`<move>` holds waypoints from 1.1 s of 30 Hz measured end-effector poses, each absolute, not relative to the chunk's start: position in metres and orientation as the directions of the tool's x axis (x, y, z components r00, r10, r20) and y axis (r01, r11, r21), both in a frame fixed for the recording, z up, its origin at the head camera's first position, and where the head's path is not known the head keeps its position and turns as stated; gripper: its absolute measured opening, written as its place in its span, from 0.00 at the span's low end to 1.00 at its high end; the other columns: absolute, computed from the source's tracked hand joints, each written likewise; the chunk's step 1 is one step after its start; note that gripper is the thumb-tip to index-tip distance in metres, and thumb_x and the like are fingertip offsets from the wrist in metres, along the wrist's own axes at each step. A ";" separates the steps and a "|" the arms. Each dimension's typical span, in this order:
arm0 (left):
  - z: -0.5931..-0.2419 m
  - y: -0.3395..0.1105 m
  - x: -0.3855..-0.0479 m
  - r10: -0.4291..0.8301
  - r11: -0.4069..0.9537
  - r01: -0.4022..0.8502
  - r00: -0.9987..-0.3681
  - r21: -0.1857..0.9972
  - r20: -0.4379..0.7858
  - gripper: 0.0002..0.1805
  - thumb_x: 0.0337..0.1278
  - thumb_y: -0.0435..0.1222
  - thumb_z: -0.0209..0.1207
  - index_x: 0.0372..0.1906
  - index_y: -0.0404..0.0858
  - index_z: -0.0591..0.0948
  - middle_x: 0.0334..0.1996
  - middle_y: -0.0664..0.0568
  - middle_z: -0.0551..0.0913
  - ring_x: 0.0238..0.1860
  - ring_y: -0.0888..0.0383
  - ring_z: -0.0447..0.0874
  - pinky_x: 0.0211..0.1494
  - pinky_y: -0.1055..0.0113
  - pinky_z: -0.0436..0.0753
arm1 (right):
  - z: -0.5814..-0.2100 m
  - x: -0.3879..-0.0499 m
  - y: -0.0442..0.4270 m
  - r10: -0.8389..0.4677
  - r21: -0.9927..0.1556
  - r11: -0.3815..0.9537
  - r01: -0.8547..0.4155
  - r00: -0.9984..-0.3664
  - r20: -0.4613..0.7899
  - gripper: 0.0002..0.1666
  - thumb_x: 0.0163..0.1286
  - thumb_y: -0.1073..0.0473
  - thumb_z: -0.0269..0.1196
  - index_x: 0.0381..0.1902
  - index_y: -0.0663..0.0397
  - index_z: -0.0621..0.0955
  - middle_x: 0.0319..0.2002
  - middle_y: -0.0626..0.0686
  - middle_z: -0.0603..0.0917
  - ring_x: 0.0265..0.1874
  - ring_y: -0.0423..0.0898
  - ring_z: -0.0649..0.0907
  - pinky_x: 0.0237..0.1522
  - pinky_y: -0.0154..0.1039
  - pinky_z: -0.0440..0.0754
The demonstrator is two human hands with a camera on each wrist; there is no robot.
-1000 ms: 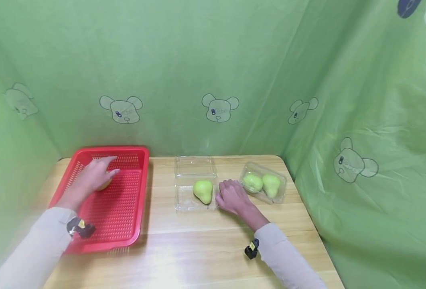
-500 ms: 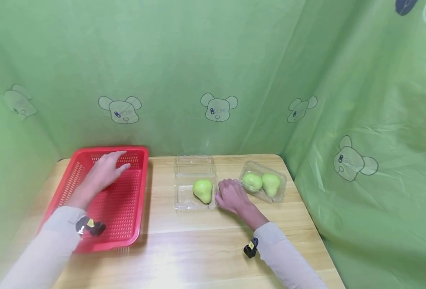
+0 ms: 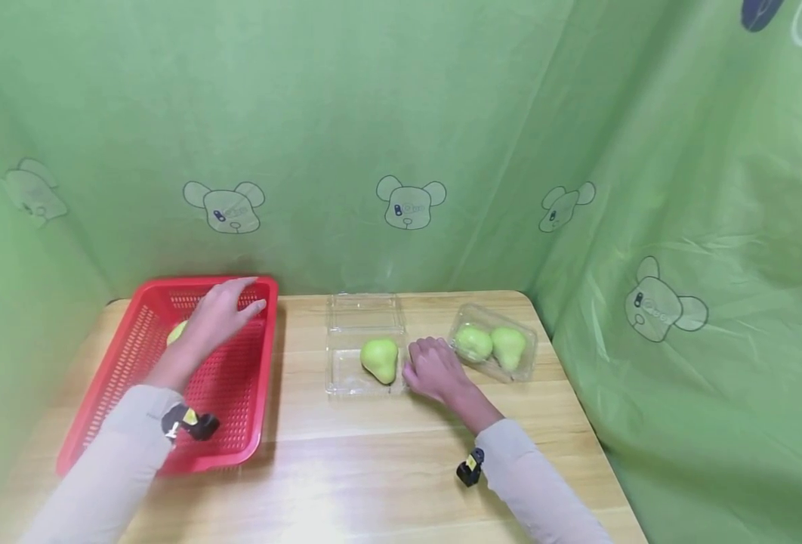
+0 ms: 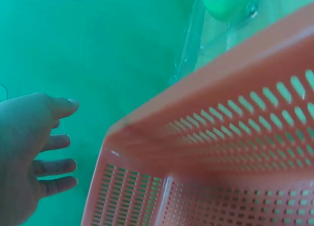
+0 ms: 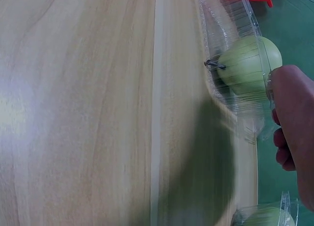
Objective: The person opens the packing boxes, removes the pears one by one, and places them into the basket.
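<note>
My left hand (image 3: pixel 217 317) hovers over the red basket (image 3: pixel 239 446), its thumb and fingers spread apart. The left wrist view has the same hand (image 4: pixel 29 152) with nothing in its grasp. A yellow-green fruit (image 3: pixel 176 332) lies in the basket, partly covered by that hand and wrist. At mid-table an open clear plastic box (image 3: pixel 347 370) contains one green pear (image 3: pixel 379 358) in its right half. My right hand (image 3: pixel 436 370) pinches the box's right rim between thumb and curled fingers; the right wrist view shows the thumb beside the pear (image 5: pixel 245 64).
A second clear plastic box (image 3: pixel 525 372) with two green pears (image 3: pixel 473 344) sits beyond my right hand, angled on the wooden table (image 3: pixel 374 468). The open box's lid (image 3: pixel 365 311) lies flat toward the back. Green curtains (image 3: pixel 319 113) enclose the back and sides.
My left hand has moved right and slightly back over the basket, away from the fruit, which shows at its left. The right hand stays at the box's rim.
</note>
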State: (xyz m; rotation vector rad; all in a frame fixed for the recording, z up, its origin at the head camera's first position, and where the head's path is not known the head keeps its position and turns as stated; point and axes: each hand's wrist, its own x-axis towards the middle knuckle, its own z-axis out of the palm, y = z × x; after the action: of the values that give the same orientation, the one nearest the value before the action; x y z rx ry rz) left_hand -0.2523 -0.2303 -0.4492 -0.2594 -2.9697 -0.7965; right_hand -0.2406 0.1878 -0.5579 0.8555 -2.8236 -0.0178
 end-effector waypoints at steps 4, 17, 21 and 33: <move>-0.450 -0.220 -0.254 0.156 0.846 0.188 -0.982 0.500 0.106 0.32 0.72 0.42 0.61 0.74 0.32 0.70 0.70 0.31 0.74 0.73 0.31 0.69 0.78 0.34 0.69 | -0.558 -0.241 0.188 -0.547 0.060 0.836 -0.546 -0.818 0.179 0.13 0.72 0.52 0.60 0.31 0.55 0.77 0.26 0.51 0.77 0.28 0.48 0.75 0.38 0.42 0.78; -0.452 -0.182 -0.256 0.191 0.823 0.199 -0.979 0.532 0.069 0.33 0.73 0.46 0.59 0.76 0.35 0.68 0.74 0.33 0.71 0.75 0.33 0.66 0.81 0.36 0.66 | -0.558 -0.239 0.189 -0.553 0.065 0.831 -0.552 -0.810 0.197 0.14 0.71 0.53 0.60 0.28 0.53 0.76 0.24 0.50 0.75 0.26 0.47 0.72 0.36 0.42 0.77; -0.451 -0.171 -0.257 0.200 0.809 0.203 -0.978 0.552 0.066 0.34 0.73 0.46 0.59 0.76 0.35 0.68 0.74 0.33 0.70 0.76 0.33 0.65 0.81 0.36 0.66 | -0.558 -0.239 0.189 -0.556 0.066 0.829 -0.555 -0.806 0.206 0.13 0.71 0.53 0.59 0.28 0.53 0.75 0.24 0.49 0.75 0.26 0.47 0.73 0.36 0.42 0.78; -0.460 -0.130 -0.257 0.261 0.757 0.269 -0.960 0.595 0.102 0.33 0.71 0.47 0.63 0.74 0.36 0.71 0.73 0.36 0.73 0.75 0.38 0.69 0.81 0.41 0.70 | -0.558 -0.238 0.188 -0.549 0.075 0.834 -0.547 -0.808 0.214 0.13 0.69 0.53 0.59 0.26 0.51 0.73 0.23 0.49 0.73 0.25 0.46 0.71 0.33 0.40 0.77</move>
State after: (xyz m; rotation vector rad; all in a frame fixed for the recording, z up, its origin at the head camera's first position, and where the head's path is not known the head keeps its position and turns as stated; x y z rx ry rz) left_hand -0.2573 -0.1303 -0.4600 -0.4424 -2.9325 -0.9965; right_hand -0.2382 0.1878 -0.5581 0.8453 -2.7875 -0.0145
